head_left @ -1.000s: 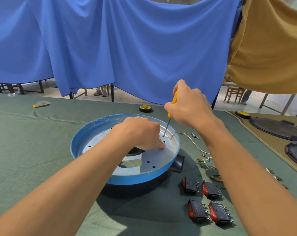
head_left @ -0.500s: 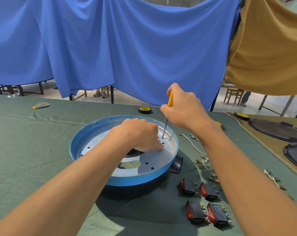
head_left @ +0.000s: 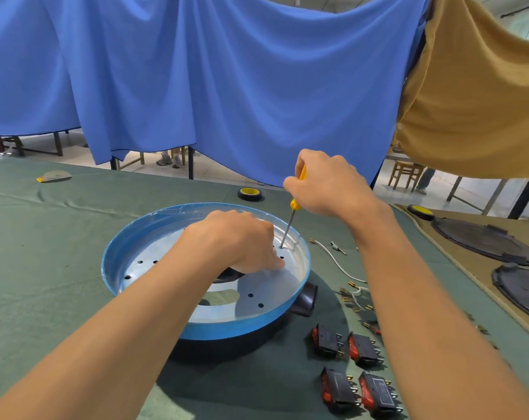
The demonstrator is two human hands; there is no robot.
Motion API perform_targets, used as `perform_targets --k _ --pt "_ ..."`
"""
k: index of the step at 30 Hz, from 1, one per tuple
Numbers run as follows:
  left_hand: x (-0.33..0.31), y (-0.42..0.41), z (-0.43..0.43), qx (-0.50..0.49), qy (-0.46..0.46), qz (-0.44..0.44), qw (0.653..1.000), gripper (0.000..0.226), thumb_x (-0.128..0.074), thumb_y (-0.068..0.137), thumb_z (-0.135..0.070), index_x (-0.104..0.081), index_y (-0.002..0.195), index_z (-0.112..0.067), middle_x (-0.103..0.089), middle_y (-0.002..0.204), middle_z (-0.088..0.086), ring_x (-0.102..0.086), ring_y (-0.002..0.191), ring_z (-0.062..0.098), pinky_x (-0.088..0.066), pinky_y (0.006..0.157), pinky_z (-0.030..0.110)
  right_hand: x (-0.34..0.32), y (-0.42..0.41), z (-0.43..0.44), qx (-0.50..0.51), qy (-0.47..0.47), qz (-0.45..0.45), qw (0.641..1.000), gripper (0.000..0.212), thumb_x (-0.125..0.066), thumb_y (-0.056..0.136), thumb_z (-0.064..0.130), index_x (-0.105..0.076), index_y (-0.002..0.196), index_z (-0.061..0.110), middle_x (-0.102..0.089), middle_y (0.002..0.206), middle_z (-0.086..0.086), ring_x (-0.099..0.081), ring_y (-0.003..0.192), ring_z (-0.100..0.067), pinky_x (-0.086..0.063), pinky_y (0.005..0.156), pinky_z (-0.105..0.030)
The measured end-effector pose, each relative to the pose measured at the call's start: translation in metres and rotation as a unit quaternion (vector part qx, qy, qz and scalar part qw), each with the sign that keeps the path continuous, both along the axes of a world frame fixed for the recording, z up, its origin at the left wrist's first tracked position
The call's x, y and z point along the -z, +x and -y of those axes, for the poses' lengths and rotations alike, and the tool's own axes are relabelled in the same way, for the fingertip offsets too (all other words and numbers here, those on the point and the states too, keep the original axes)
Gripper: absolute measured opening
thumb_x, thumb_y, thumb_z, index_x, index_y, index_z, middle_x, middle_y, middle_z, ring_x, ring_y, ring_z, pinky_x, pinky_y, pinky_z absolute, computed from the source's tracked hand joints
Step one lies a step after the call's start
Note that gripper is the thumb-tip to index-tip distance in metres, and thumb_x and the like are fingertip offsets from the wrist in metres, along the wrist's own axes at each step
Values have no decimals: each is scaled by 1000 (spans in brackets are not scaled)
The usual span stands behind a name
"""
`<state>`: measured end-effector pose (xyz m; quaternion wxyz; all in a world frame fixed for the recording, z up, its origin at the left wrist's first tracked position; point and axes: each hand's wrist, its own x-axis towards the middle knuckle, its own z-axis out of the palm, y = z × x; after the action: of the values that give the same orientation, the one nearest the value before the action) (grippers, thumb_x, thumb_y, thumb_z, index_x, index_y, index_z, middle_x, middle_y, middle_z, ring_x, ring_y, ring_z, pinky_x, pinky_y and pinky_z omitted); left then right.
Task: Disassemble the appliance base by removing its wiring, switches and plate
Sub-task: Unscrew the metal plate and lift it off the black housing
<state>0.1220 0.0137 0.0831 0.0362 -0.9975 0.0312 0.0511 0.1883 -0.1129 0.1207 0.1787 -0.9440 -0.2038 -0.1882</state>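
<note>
- Here, the right hand (head_left: 329,186) is curled tight round the yellow handle of a screwdriver (head_left: 295,204), held nearly upright and leaning slightly toward the hand.
- The screwdriver's thin metal shaft runs down and its tip sits in a small hole on the far right part of the silver plate (head_left: 269,292).
- The left hand (head_left: 236,241) rests on the plate just beside that tip, knuckles up and fingers curled under, one fingertip pressed on the metal; whether it pinches anything underneath cannot be told.
- The plate lies inside the round blue-rimmed appliance base (head_left: 111,262), which stands on a green cloth (head_left: 45,268) in front of the person; a black stub (head_left: 307,298) sticks out of the base's right side.
- To the right of the base lie a loose white wire (head_left: 335,262) and a scatter of small brass terminals (head_left: 354,298).
- Nearer the person, four black-and-red switches (head_left: 363,350) lie in two pairs on the cloth.
- A roll of tape (head_left: 249,194) sits beyond the base, and dark round lids (head_left: 484,241) lie far right.
- A blue curtain (head_left: 226,86) hangs behind.
</note>
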Motion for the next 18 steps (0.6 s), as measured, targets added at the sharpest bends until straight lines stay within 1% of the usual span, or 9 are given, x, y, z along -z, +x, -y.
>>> perform_targets --k 2,3,4,6,7,9,12,15,18 --pt "0 -1 0 -2 -2 1 1000 54 -44 90 -65 -55 133 -34 -58 127 -2 -51 101 19 -37 73 33 3 1 -1 21 7 39 999 27 -52 89 45 -51 88 19 -47 76 1 -48 82 -32 -34 67 -35" --pt "0 -2 0 -2 -4 1 1000 54 -44 90 -65 -55 133 -34 -58 128 -1 -50 100 18 -36 73 33 4 1 -2 25 12 53 998 26 -52 90 45 -51 88 18 -46 75 0 -48 81 -32 -34 67 -35" --pt "0 -2 0 -1 -5 0 1000 54 -44 90 -65 -55 133 -35 -58 129 -1 -49 99 18 -36 73 33 5 1 -2 22 15 57 998 22 -53 90 40 -51 89 18 -45 75 0 -47 81 -33 -34 67 -35" --pt "-1 -2 0 -2 -9 -2 1000 54 -44 90 -65 -54 134 -35 -57 129 -1 -50 101 20 -37 74 34 5 1 -3 9 11 45 999 15 -52 88 29 -50 94 15 -44 76 -1 -48 81 -34 -35 66 -36" --pt "-1 -2 -1 -3 -9 -3 1000 54 -43 90 -66 -54 134 -36 -56 129 0 -51 105 22 -38 76 34 5 -1 -4 -1 9 38 999 15 -51 87 26 -49 96 15 -44 77 -2 -48 81 -33 -36 66 -36" --pt "-3 -2 -2 -2 -9 -5 1000 54 -43 90 -66 -53 134 -36 -56 130 0 -52 108 24 -39 78 35 4 -3 -5 -14 5 31 999 16 -50 86 27 -45 96 15 -45 78 -3 -48 80 -32 -34 64 -36" --pt "-2 -2 -2 5 -14 -5 1000 53 -44 90 -65 -55 133 -35 -59 128 -1 -52 100 20 -39 75 34 1 -7 -5 -25 -3 17 1000 16 -50 86 30 -46 94 17 -49 80 -2 -49 81 -30 -33 61 -35" --pt "-1 -3 -2 4 -11 -1 1000 53 -44 90 -66 -56 132 -36 -58 127 -1 -51 99 21 -39 74 34 -1 -9 -5 -50 10 -18 999 17 -51 85 33 -47 91 19 -54 84 -2 -53 84 -28 -38 62 -35" --pt "-2 -4 -1 1 -12 2 1000 52 -44 90 -66 -56 131 -36 -59 125 0 -51 97 22 -40 74 35 0 -11 -3 -46 12 -25 999 20 -52 84 38 -43 88 20 -52 83 -1 -52 82 -27 -36 60 -35"
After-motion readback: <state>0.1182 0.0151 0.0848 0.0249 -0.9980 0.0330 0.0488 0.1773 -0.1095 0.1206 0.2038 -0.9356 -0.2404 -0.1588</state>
